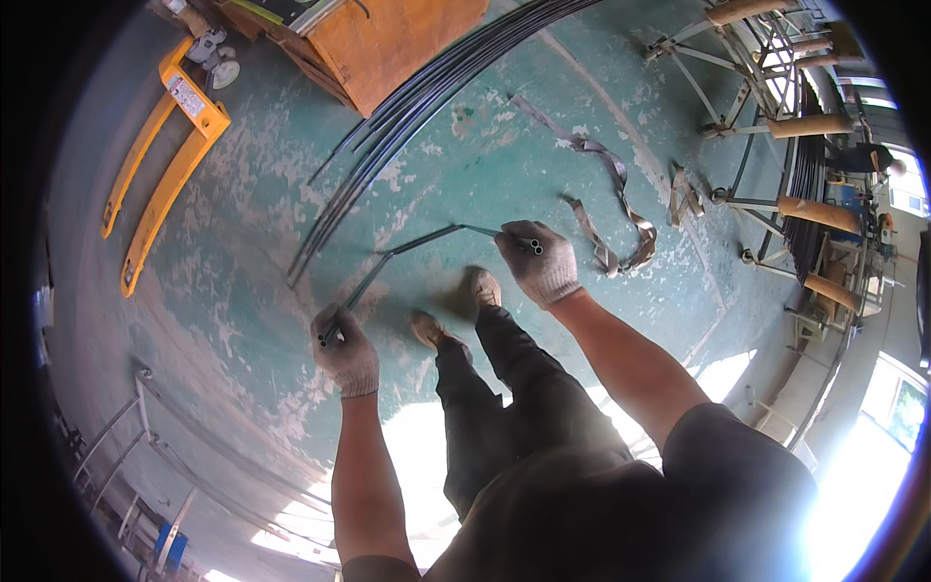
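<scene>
Both my hands wear pale knit work gloves with grey palms. Between them hangs a pair of thin metal tubes (422, 241), bent at two corners into a shallow bracket shape. My left hand (346, 357) is closed round one end, and dark tube openings stick out of the fist. On the other end, my right hand (539, 264) is wrapped round the tubes, with two round open ends showing side by side. The tubes are held above the floor, in front of my shoes (485, 287).
Long dark tubes (388, 136) lie bundled on the worn green floor (465, 184), beside a wooden cabinet (378, 48). Yellow pallet jack forks (165, 184) are at left. Crumpled straps (621, 184) lie to the right, near racks with padded arms (815, 213). A person (866, 158) is at far right.
</scene>
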A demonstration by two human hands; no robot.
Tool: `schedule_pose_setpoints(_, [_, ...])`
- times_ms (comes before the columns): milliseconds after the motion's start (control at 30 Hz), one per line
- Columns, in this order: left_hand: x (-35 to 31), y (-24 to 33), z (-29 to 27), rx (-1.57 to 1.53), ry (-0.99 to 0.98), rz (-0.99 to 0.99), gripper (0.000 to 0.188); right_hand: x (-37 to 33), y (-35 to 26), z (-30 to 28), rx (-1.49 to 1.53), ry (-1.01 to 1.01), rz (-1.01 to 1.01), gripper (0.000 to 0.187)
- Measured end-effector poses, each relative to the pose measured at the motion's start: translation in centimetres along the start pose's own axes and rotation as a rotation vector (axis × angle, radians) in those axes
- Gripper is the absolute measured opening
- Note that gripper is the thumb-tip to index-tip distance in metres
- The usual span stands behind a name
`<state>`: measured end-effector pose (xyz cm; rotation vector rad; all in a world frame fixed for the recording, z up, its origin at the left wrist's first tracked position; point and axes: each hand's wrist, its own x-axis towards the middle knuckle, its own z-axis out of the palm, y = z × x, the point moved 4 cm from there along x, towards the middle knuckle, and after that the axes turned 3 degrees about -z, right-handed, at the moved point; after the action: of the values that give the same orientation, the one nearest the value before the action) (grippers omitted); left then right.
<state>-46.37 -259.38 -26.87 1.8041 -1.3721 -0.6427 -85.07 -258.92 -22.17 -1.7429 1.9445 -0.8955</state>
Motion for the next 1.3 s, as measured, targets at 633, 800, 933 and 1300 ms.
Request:
schedule_pose_setpoints(633, [-1.0, 0.8, 0.4, -0.008, -0.039, -0.064, 0.023, 9.2, -3.8, -7.6, -0.206, -0.483, 0.374, 0.036])
schedule_pose_setpoints(800, [-1.3, 1.0, 0.6, 0.111, -0.036, 0.008, 0.021, 11.9, -1.9, -8.4, -0.298, -0.56, 0.376, 0.041])
schedule_pose_setpoints(933, [-1.8, 0.4, -0.4, 0.078, -0.014, 0.026, 0.018, 12.1, 0.8, -9.2, -0.282, -0.391, 0.414, 0.042])
schedule_pose_setpoints(1300, [-4.6, 0.2, -0.8, -0.009, -0.048, 0.031, 0.014, 12.6, 3.5, -9.2, 0.025, -0.17, 0.749, 0.039])
